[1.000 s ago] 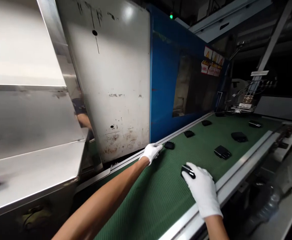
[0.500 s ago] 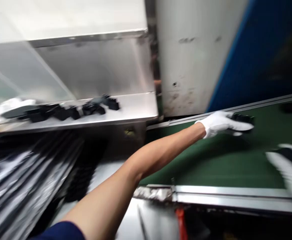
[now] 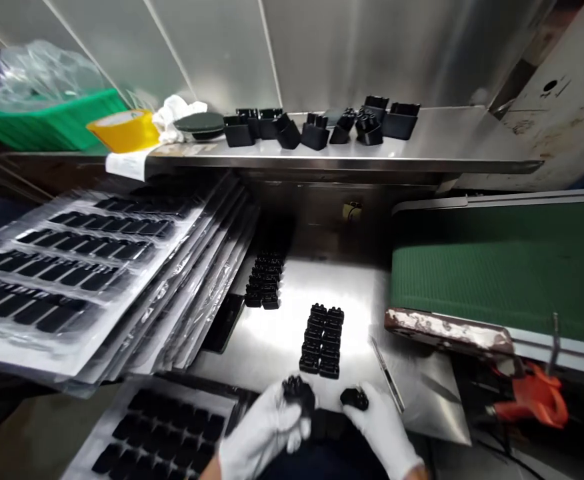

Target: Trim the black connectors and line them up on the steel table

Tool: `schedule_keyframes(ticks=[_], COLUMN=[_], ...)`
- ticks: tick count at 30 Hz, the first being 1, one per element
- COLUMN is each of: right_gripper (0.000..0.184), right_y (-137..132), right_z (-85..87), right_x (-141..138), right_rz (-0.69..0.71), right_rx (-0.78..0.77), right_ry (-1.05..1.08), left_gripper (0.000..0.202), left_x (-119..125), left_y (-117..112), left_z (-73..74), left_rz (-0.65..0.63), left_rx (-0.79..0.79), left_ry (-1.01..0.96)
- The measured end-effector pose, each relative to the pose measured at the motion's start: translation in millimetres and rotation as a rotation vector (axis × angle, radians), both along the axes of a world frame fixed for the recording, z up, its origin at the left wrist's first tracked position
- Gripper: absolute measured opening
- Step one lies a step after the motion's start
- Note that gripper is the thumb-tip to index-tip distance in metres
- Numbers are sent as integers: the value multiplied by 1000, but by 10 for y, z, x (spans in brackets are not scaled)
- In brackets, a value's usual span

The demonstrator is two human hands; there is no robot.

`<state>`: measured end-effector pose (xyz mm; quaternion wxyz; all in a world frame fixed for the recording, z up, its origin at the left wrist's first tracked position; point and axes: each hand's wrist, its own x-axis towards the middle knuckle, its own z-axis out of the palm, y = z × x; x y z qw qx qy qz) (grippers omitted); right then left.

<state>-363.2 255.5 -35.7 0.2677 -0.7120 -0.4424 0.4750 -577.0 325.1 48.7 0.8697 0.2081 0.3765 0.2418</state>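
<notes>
Both my hands wear white gloves and sit low at the front edge of the steel worktop (image 3: 272, 333). My left hand (image 3: 265, 437) is closed around a small black plastic part (image 3: 298, 389). My right hand (image 3: 385, 433) is closed on another black plastic part (image 3: 355, 398). Just beyond my fingers, a double row of the same black parts (image 3: 323, 340) is lined up on the steel. A second row of parts (image 3: 265, 280) lies farther back. A clear tray with black parts in its pockets (image 3: 159, 427) lies under my left forearm.
A fanned stack of filled clear trays (image 3: 87, 267) lies on the left. The upper steel shelf (image 3: 347, 157) carries several larger black parts (image 3: 322, 127), yellow tape (image 3: 125, 130) and a green bin (image 3: 47, 120). A green conveyor belt (image 3: 502, 273) runs at the right, orange cutters (image 3: 535, 397) below it.
My view has swung from the conveyor down to the worktop. Both hands have come back from the belt, each carrying a black part, and now sit near the parts rows.
</notes>
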Motion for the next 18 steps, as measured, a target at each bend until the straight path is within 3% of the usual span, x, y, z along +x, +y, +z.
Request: schedule_keyframes(ticks=[2, 4, 7, 9, 12, 15, 18], right_gripper=[13, 17, 34, 47, 50, 51, 47], right_y=[61, 94, 108, 89, 48, 82, 226], right_z=[-233, -355, -406, -412, -397, -370, -388], right_x=[-157, -289, -456, -496, -366, -87, 127], right_rz=[-21, -56, -117, -167, -274, -380, -339], right_rx=[2, 18, 2, -30, -69, -93, -147], right_ry=[-43, -78, -87, -75, -153, -432, -632], left_gripper=[26, 28, 42, 34, 15, 29, 34], left_x=[-343, -576, -778, -855, -924, -928, -857], left_y=[-292, -399, -262, -90, 110, 172, 128], left_z=[-183, -217, -154, -113, -95, -97, -28], left_rz=[78, 112, 129, 145, 203, 334, 381], left_rx=[-121, -247, -350, -345, -308, -372, -432], left_ry=[-30, -120, -234, -230, -200, -318, -482])
